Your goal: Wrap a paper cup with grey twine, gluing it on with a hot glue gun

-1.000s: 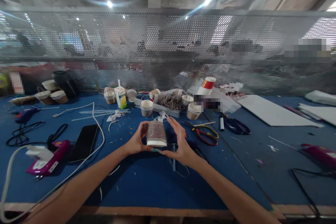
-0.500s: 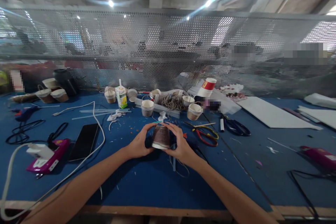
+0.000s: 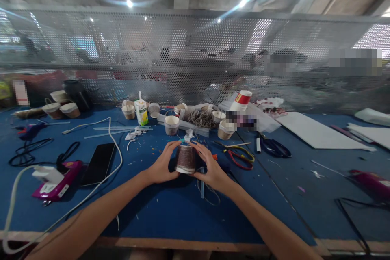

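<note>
Both hands hold a small paper cup wrapped in brown twine (image 3: 185, 159), turned upside down with its white rim at the bottom, just above the blue table (image 3: 170, 211). My left hand (image 3: 161, 165) curls around its left side, thumb near the top. My right hand (image 3: 210, 166) wraps the right side, fingers over the upper edge. Just behind the cup lies a scrap of white paper (image 3: 188, 134).
Several twine-wrapped cups (image 3: 171, 124), a juice carton (image 3: 141, 112), a twine bundle (image 3: 200, 118), scissors (image 3: 243, 155), a black phone (image 3: 98, 164), white cable (image 3: 114, 146) and pink glue guns (image 3: 56, 178) (image 3: 370, 178) lie around. A perforated metal screen (image 3: 195, 57) closes the back.
The cup has come down from a raised position to near the table, and both hands have closed more tightly around it.
</note>
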A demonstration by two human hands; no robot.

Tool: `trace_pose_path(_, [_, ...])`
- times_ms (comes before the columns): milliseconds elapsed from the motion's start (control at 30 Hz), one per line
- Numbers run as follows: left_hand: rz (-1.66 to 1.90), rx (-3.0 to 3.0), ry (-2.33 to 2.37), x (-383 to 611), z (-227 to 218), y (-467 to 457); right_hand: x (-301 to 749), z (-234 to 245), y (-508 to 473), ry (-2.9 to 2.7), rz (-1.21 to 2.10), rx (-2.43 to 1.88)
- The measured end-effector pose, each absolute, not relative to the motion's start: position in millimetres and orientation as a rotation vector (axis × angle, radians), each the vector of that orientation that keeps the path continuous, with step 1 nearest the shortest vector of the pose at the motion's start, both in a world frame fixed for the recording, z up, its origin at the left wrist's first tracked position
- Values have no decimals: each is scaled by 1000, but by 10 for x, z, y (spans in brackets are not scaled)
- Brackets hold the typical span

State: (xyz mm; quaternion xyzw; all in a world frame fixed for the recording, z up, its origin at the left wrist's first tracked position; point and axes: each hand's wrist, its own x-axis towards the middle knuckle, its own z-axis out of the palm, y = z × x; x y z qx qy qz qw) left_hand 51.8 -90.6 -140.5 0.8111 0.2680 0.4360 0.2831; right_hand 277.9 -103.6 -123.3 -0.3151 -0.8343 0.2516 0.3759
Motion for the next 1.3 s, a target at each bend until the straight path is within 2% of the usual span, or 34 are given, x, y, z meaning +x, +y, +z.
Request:
trace_pose_path(167, [1104,2209,828,525,-1356,-930,2752,-1197,-1038,-2117,654,-792])
trace_pose_path(267, [1186,2205,907,519,-1345,-919,2835,-1061,-1026,-2201,569,-832])
trace_pose_path(467, [1494,2113,1010,489,-1410,-852,3299,-736,-911,-2321,358,-1342])
trace_pose_path(700, [1915,1451,946,526,-1468,-832,3333,-750,-897,-2505,332,-1613])
trace_pose_path(900, [1807,1485,910,518,-1487,-802,3111,-850,-934,-2532,144,-1730])
trace_pose_path(1100, [1746,1605,923,498,-1513,-772,3251,-840,-807,-2103,277,-1527])
trace_pose_path(1300, [1618,1914,1067,470,-1506,-738,3133,-878,-912,-1670,900,-1221])
